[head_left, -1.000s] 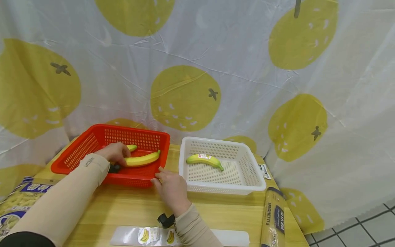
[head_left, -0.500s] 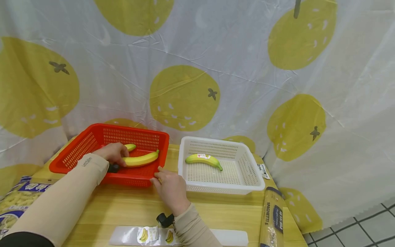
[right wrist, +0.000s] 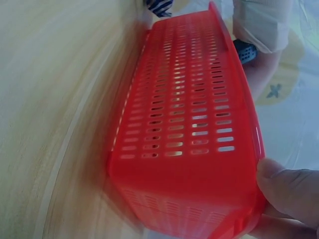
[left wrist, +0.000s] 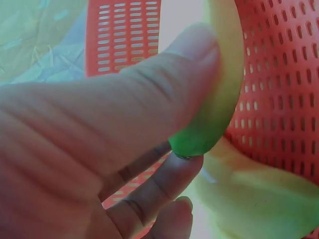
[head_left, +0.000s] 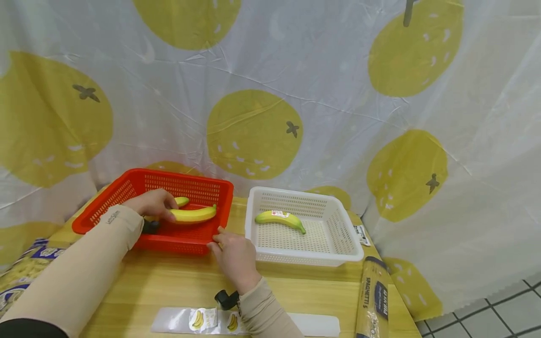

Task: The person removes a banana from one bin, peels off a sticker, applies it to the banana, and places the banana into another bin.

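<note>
A red basket [head_left: 114, 202] stands on the wooden table at the left. My left hand [head_left: 154, 204] reaches into it and grips a yellow banana [head_left: 192, 215], thumb over its green end [left wrist: 197, 142], lifted a little off the basket floor. A second banana [head_left: 181, 201] lies behind it, mostly hidden. My right hand [head_left: 234, 256] holds the red basket's near right corner [right wrist: 244, 199], thumb on the rim. To the right, a white basket [head_left: 352, 244] holds one banana [head_left: 280, 218] with a sticker.
A spaghetti packet [head_left: 374, 298] lies at the table's right edge. A strip of banana stickers [head_left: 198, 320] lies along the near edge. A pasta bag [head_left: 19, 277] sits at the far left. A fruit-print curtain hangs close behind both baskets.
My left hand has raised the yellow banana slightly inside the red basket. The right hand stays on the basket's corner.
</note>
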Demonstrator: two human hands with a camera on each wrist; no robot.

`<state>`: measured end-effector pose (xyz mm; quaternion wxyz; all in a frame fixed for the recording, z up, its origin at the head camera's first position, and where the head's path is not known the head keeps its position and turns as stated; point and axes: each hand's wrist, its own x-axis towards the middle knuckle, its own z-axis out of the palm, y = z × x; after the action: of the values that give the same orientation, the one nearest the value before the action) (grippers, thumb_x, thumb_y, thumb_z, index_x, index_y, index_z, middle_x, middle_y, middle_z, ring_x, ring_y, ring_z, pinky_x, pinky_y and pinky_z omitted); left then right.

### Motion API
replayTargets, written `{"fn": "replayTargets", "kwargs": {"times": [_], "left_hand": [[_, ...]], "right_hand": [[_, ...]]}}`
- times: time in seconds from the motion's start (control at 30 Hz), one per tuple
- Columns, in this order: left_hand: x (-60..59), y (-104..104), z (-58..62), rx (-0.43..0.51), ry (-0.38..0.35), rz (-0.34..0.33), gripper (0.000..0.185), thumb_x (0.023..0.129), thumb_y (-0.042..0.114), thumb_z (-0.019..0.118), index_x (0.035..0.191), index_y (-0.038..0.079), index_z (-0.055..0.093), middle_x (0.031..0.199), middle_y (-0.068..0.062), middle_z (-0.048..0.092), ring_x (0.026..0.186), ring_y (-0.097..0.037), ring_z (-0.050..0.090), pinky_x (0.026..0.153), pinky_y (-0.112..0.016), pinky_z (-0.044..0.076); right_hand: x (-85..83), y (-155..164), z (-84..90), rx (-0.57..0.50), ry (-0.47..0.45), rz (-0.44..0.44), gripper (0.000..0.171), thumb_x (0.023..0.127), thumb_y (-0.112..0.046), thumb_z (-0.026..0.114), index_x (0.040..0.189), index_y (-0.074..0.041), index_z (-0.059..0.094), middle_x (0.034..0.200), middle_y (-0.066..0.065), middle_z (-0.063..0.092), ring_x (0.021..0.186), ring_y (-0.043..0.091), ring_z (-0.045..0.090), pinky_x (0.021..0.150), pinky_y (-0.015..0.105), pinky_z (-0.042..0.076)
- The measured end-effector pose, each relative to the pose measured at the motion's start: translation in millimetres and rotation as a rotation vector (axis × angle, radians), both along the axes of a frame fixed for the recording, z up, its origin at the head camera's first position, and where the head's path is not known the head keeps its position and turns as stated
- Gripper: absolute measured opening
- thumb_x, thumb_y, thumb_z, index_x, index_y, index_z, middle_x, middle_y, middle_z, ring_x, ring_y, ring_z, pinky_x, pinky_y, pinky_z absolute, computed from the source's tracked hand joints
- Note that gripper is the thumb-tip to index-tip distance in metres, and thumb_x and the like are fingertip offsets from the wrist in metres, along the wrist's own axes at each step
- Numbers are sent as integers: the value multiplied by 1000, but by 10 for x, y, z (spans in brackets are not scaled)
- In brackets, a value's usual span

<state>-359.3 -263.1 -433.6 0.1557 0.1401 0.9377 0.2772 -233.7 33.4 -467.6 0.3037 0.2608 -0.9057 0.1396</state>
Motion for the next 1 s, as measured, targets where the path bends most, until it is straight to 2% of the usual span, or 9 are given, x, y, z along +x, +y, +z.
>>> {"fn": "replayTargets", "kwargs": {"times": [0.2, 0.4, 0.47, 0.57, 0.63, 0.73, 0.8, 0.9, 1.0], "left_hand": [[67, -30, 203, -24, 16, 42, 38, 81, 28, 87, 109, 5, 76, 98, -7, 70, 91, -26, 56, 80, -38, 53], [177, -47, 420, -35, 134, 27, 37, 83, 27, 87, 107, 2, 76, 95, -7, 71, 86, -25, 56, 75, -36, 52], [255, -53, 495, -36, 168, 43, 36, 83, 28, 87, 106, 2, 77, 95, -6, 72, 85, -24, 57, 74, -35, 50], [402, -23, 610, -26, 249, 72, 39, 83, 31, 87, 109, 4, 77, 99, -6, 74, 86, -24, 60, 74, -38, 52], [526, 31, 669, 6, 313, 81, 40, 83, 34, 87, 110, 6, 77, 103, -6, 75, 88, -23, 62, 75, -38, 52], [758, 142, 703, 82, 370, 81, 40, 83, 36, 87, 112, 10, 77, 101, -2, 75, 88, -21, 63, 75, -35, 51], [928, 232, 684, 138, 384, 72, 38, 82, 36, 87, 112, 14, 77, 97, 2, 74, 85, -18, 61, 72, -31, 48], [1176, 387, 572, 202, 396, 47, 37, 82, 38, 87, 112, 19, 76, 92, 7, 70, 82, -15, 57, 68, -28, 45], [1394, 530, 399, 269, 396, 1, 33, 81, 39, 86, 111, 27, 75, 93, 12, 69, 81, -10, 57, 68, -26, 45]], "right_hand": [[15, -17, 40, -8, -18, 2, 17, 88, -33, 83, 100, -21, 83, 111, -5, 78, 97, 8, 76, 71, 24, 59], [-2, 27, 54, -21, 10, 15, 13, 92, -30, 78, 100, -21, 83, 112, -5, 78, 96, 10, 76, 69, 23, 58], [-10, 72, 70, -70, 38, 50, 12, 93, -27, 77, 100, -19, 82, 110, -5, 79, 95, 10, 76, 72, 22, 59], [-31, 181, 119, -216, 50, 116, 10, 94, -20, 75, 99, -14, 82, 103, -4, 80, 91, 9, 76, 77, 22, 58], [-33, 268, 152, -320, 36, 155, 8, 93, -17, 75, 97, -12, 81, 96, -3, 79, 75, 8, 71, 69, 18, 55], [-19, 400, 186, -461, -28, 208, 7, 93, -13, 75, 95, -10, 80, 83, -1, 76, 55, 3, 52, 53, 14, 43], [-5, 487, 200, -545, -104, 237, 7, 94, -12, 74, 96, -8, 80, 75, -1, 73, 49, 1, 39, 46, 14, 34], [34, 638, 194, -709, -274, 271, 12, 98, -14, 70, 103, -6, 78, 76, 2, 74, 45, 0, 37, 43, 16, 32], [76, 786, 155, -910, -470, 310, 22, 103, -20, 66, 115, -4, 74, 89, 9, 77, 43, 3, 42, 42, 19, 36]]}}
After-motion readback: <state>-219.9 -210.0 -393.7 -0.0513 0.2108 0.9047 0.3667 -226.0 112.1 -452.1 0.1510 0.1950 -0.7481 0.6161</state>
